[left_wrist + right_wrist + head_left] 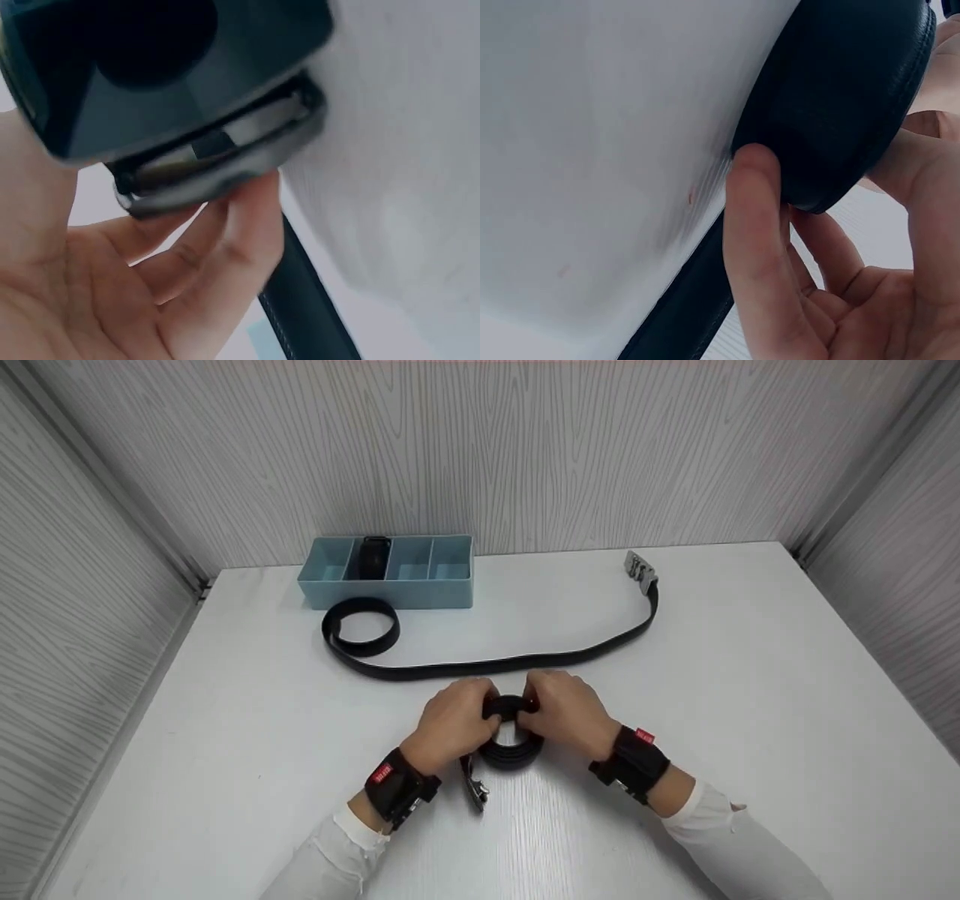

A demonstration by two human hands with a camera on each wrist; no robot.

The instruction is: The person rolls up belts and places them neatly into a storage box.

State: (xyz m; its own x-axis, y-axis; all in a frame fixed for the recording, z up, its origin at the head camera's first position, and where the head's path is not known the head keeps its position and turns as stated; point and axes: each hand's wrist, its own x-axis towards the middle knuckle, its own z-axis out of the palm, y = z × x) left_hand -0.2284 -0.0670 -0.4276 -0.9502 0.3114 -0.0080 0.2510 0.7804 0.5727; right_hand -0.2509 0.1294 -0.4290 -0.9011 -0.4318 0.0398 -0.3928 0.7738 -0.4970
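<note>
A black belt (510, 757), wound into a round coil, stands on edge on the white table between both hands. My left hand (454, 724) grips its left side, thumb inside the ring. Opposite it, my right hand (570, 711) pinches the upper right of the coil. The metal buckle (475, 793) sticks out at the lower left, below the left hand. The left wrist view has the buckle frame (225, 165) close up, with fingers touching its edge. In the right wrist view, a fingertip presses the outer wrap of the belt (840, 97).
Beyond the hands, a second black belt (480, 668) stretches across the table, loosely looped at its left end, silver buckle (641, 572) at the far right. Behind the loop stands a light-blue divided box (390, 595); its second compartment from the left contains a rolled black belt (373, 559).
</note>
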